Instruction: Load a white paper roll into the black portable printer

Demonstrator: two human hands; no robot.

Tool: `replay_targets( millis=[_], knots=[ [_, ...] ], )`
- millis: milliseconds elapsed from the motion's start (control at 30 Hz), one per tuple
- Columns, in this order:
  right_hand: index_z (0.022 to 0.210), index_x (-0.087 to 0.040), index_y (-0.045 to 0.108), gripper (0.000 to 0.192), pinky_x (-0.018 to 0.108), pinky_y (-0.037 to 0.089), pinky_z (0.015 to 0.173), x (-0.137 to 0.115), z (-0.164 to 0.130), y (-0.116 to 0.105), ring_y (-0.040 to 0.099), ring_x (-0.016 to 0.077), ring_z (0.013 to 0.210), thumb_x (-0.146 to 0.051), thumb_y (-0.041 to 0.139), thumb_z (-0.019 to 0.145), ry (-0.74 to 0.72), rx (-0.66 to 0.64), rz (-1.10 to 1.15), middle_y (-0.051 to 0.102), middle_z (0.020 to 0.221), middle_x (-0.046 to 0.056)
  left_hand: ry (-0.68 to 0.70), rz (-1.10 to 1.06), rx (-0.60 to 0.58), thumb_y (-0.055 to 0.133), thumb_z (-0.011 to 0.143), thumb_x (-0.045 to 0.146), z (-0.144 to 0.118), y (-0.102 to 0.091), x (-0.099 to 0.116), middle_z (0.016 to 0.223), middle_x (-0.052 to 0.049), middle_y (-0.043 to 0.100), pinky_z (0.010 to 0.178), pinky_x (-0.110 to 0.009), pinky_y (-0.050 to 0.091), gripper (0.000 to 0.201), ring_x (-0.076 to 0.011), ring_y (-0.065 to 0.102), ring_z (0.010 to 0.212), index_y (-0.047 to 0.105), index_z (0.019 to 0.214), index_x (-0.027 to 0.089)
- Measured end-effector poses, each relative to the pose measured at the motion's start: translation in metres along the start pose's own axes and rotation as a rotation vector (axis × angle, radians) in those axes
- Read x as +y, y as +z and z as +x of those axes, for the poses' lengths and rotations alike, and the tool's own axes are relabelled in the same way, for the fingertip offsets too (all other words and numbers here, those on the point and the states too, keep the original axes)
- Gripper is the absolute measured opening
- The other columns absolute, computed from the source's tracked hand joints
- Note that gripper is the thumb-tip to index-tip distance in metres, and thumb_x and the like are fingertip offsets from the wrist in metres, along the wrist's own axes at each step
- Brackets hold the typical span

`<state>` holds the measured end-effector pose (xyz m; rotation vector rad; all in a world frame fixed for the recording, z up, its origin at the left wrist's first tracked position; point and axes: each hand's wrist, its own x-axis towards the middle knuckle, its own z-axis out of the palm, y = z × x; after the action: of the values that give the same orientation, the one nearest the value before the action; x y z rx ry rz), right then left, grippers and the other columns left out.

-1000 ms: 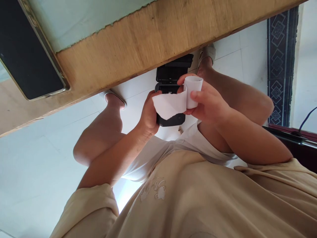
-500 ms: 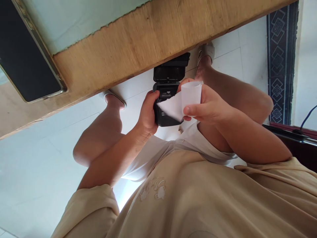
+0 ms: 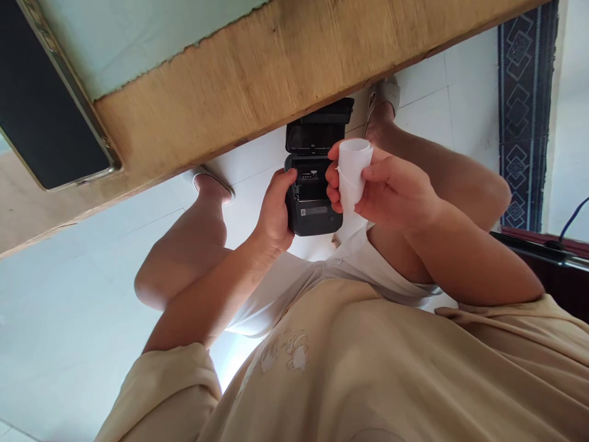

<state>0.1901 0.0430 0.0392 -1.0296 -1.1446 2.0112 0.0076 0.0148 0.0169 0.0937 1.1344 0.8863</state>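
My left hand [image 3: 275, 212] grips a small black printer [image 3: 310, 202] by its left side, held over my lap just below the table's edge. The printer's lid [image 3: 317, 126] stands open and its inner bay shows. My right hand [image 3: 391, 187] holds a white paper roll [image 3: 353, 166] right beside the open bay, fingers wrapped around it, with the loose paper end tucked against the roll.
A wooden table edge [image 3: 257, 80] runs diagonally above the hands. A black phone [image 3: 41, 116] lies on the table at the upper left. White floor tiles [image 3: 69, 319] lie below; a patterned dark rug [image 3: 524, 116] is at right. A dark ledge with a cable [image 3: 552, 255] sits at far right.
The loose paper flap that hung out to the left over the printer has been drawn in against the roll. The printer's open bay is now uncovered. My left hand has held still.
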Motion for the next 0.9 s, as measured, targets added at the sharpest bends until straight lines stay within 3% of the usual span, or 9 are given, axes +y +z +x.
replay_targets(
  millis=[67, 133, 267, 367, 533, 600, 767, 900],
  knots=[
    [0.12, -0.024, 0.05, 0.039, 0.033, 0.063, 0.072, 0.0, -0.002, -0.001, 0.069, 0.0152, 0.082, -0.045, 0.064, 0.089, -0.041, -0.025, 0.015, 0.065, 0.094, 0.0, 0.014, -0.023, 0.012, 0.07, 0.088, 0.041, 0.001, 0.0, -0.001, 0.076, 0.0, 0.069, 0.076, -0.031, 0.06, 0.021, -0.0219, 0.074, 0.085, 0.06, 0.085, 0.023],
    [0.12, -0.026, 0.051, 0.039, 0.034, 0.063, 0.081, -0.001, -0.005, -0.001, 0.07, 0.0158, 0.093, -0.04, 0.069, 0.089, -0.157, 0.002, -0.121, 0.065, 0.104, 0.001, 0.024, -0.036, 0.03, 0.069, 0.089, 0.038, 0.002, 0.001, -0.003, 0.076, 0.001, 0.068, 0.076, -0.03, 0.059, 0.019, -0.0199, 0.073, 0.082, 0.061, 0.084, 0.022],
    [0.116, -0.024, 0.054, 0.032, 0.033, 0.06, 0.082, 0.001, -0.012, -0.001, 0.07, 0.0166, 0.096, -0.03, 0.071, 0.089, -0.5, 0.103, -0.804, 0.07, 0.11, 0.002, 0.055, -0.042, 0.06, 0.065, 0.091, 0.036, 0.002, 0.004, -0.003, 0.075, 0.002, 0.065, 0.074, -0.028, 0.058, 0.017, -0.0163, 0.068, 0.074, 0.062, 0.083, 0.021],
    [0.115, -0.024, 0.055, 0.029, 0.033, 0.059, 0.076, 0.006, -0.014, 0.001, 0.072, 0.0169, 0.088, -0.024, 0.068, 0.089, -0.633, 0.073, -1.062, 0.075, 0.105, 0.001, 0.048, -0.051, 0.075, 0.06, 0.095, 0.032, 0.001, 0.006, 0.0, 0.073, 0.002, 0.063, 0.07, -0.027, 0.055, 0.017, -0.0144, 0.063, 0.069, 0.06, 0.082, 0.02],
    [0.132, -0.027, 0.05, 0.043, 0.03, 0.056, 0.079, 0.017, -0.009, 0.006, 0.073, 0.0141, 0.094, -0.013, 0.058, 0.092, -0.765, 0.069, -1.138, 0.075, 0.11, -0.002, 0.042, -0.047, 0.086, 0.059, 0.095, 0.03, -0.001, 0.008, 0.003, 0.075, 0.001, 0.062, 0.066, -0.025, 0.05, 0.018, -0.0131, 0.06, 0.069, 0.062, 0.082, 0.018],
    [0.131, -0.028, 0.051, 0.04, 0.03, 0.055, 0.079, 0.018, -0.009, 0.006, 0.072, 0.0135, 0.096, -0.015, 0.057, 0.095, -0.783, 0.054, -1.194, 0.074, 0.112, -0.001, 0.04, -0.046, 0.08, 0.059, 0.095, 0.031, -0.002, 0.008, 0.002, 0.073, 0.001, 0.06, 0.065, -0.026, 0.05, 0.019, -0.0133, 0.059, 0.069, 0.061, 0.08, 0.019],
    [0.128, -0.025, 0.056, 0.031, 0.035, 0.055, 0.082, 0.018, -0.011, 0.004, 0.066, 0.0191, 0.102, -0.037, 0.059, 0.099, -0.738, 0.018, -1.194, 0.063, 0.116, 0.007, 0.053, -0.046, 0.054, 0.06, 0.095, 0.034, 0.001, 0.004, 0.001, 0.074, 0.001, 0.059, 0.065, -0.026, 0.051, 0.02, -0.0147, 0.059, 0.069, 0.061, 0.08, 0.021],
    [0.125, -0.026, 0.059, 0.028, 0.029, 0.053, 0.071, 0.019, -0.011, 0.006, 0.059, 0.0147, 0.089, -0.023, 0.058, 0.098, -0.653, 0.074, -1.114, 0.054, 0.105, 0.005, 0.071, -0.055, 0.072, 0.065, 0.092, 0.035, 0.004, 0.002, -0.002, 0.073, 0.002, 0.06, 0.064, -0.024, 0.053, 0.02, -0.0137, 0.06, 0.068, 0.06, 0.078, 0.021]
  ],
)
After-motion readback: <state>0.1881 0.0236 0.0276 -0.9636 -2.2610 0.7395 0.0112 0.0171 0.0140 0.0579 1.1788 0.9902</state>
